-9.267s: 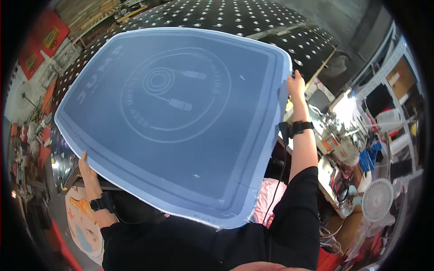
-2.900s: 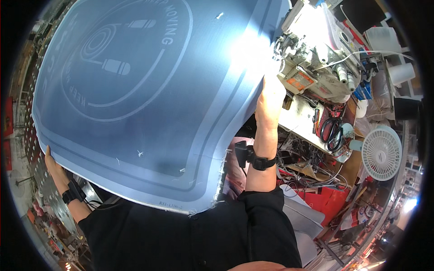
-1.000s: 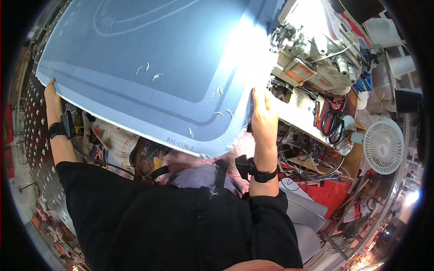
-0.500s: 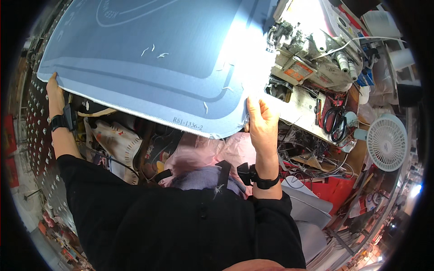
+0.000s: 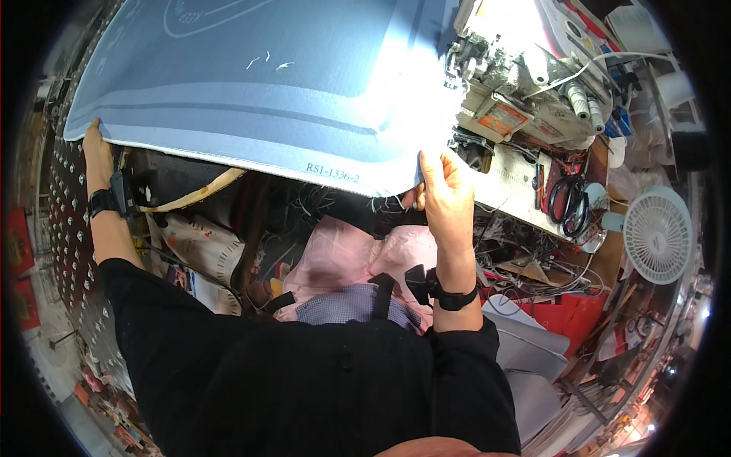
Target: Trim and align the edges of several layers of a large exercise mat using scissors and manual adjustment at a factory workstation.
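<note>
A large blue-grey mat (image 5: 251, 114) with rounded corners, a printed border and a short line of dark print stretches across the upper view. My left hand (image 5: 97, 156) is closed on its near left corner, thumb on top. At the near right corner, my right hand (image 5: 448, 183) pinches the mat's edge between thumb and fingers. Just beyond that hand, the mat's right edge lies against a sewing machine (image 5: 495, 99) under a glaring lamp, which washes out the contact. White thread scraps (image 5: 283, 66) lie on the mat.
Black-handled scissors (image 5: 567, 206) lie on the machine's table at the right, with a white fan (image 5: 657, 234) beyond. A studded dark panel (image 5: 70, 221) stands at the left. Pink cloth (image 5: 343, 255) covers my lap. Tangled threads and red and grey sheets fill the lower right.
The mat's near edge and right corner have shifted away from me, showing more of my lap. My right hand has moved slightly right with the corner; my left hand keeps its hold.
</note>
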{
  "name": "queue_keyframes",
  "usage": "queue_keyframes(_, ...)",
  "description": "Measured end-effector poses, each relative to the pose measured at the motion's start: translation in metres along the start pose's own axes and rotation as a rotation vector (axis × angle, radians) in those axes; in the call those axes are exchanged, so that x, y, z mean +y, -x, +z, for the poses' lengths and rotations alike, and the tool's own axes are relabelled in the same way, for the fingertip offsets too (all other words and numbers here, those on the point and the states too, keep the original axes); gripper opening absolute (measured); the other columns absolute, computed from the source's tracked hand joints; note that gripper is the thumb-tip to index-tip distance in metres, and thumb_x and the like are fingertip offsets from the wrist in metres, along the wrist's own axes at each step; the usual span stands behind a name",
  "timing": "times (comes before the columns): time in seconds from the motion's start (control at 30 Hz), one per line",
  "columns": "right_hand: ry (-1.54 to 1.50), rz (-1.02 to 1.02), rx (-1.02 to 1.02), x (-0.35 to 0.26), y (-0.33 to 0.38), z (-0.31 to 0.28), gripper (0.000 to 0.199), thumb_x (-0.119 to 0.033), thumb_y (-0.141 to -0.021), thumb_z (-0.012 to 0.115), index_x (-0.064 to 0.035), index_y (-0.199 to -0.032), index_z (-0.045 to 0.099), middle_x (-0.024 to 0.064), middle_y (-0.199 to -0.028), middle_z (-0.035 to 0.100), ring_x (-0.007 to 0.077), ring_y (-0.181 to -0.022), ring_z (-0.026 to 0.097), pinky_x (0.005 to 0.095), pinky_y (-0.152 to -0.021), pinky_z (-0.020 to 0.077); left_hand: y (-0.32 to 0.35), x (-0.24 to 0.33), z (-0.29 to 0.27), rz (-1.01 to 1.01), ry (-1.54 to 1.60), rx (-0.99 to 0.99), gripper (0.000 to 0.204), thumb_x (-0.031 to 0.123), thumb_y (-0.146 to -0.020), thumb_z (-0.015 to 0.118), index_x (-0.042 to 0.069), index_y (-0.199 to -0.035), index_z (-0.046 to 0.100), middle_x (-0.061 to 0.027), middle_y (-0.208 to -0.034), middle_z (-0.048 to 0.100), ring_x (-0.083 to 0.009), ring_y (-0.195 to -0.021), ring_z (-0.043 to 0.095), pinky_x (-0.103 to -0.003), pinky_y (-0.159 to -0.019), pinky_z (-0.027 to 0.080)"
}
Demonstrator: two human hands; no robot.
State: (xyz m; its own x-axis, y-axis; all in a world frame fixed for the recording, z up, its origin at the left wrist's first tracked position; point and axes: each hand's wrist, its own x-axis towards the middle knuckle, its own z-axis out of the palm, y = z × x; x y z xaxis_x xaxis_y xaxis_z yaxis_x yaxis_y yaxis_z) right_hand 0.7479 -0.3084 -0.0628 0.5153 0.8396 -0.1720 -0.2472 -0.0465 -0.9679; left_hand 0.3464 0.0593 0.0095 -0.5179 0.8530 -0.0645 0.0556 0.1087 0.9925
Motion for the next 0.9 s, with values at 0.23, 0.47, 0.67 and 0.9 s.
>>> queue_keyframes(0.23,0.625,-0.44,0.356,0.004,-0.007,0.002,0.02,-0.013,-0.084,0.061,0.0056,-0.091,0.054,0.0101,-0.069,0.061,0.0137,-0.057,0.058,0.024,-0.052,0.0451,-0.031,-0.013,-0.011,0.14,-0.121,-0.147,0.037,0.021,-0.09,0.046,-0.007,-0.114,0.05,-0.0102,-0.104,0.057,-0.018,-0.083,0.057,-0.027,-0.069,0.045)
queue_keyframes(0.47,1.109,-0.921,-0.063,-0.015,0.003,0.083,0.065,-0.028,-0.068,0.07,0.0078,-0.117,0.048,0.0248,-0.119,0.05,0.0369,-0.113,0.047,0.0453,-0.097,0.0349,-0.054,-0.026,-0.028,0.613,-0.573,-0.364,0.041,0.014,-0.089,0.04,-0.008,-0.124,0.042,-0.0155,-0.108,0.056,-0.0185,-0.092,0.055,-0.023,-0.08,0.041)
queue_keyframes(0.67,1.294,-0.985,0.012,-0.001,-0.036,0.104,0.048,-0.007,-0.073,0.049,0.0127,-0.117,0.047,0.03,-0.122,0.046,0.0394,-0.12,0.041,0.0453,-0.1,0.0326,-0.015,-0.011,-0.001,0.454,-0.435,-0.364,0.043,0.01,-0.087,0.039,-0.01,-0.125,0.04,-0.0183,-0.108,0.055,-0.019,-0.091,0.054,-0.022,-0.083,0.041)
queue_keyframes(0.9,1.303,-0.992,0.027,0.001,-0.044,0.104,0.047,-0.007,-0.074,0.05,0.0127,-0.116,0.047,0.0301,-0.122,0.045,0.0399,-0.119,0.041,0.0454,-0.1,0.0329,-0.06,-0.024,-0.03,1.166,-1.16,-0.215,0.037,0.011,-0.09,0.042,-0.007,-0.123,0.043,-0.0165,-0.108,0.056,-0.0236,-0.094,0.057,-0.029,-0.083,0.044)
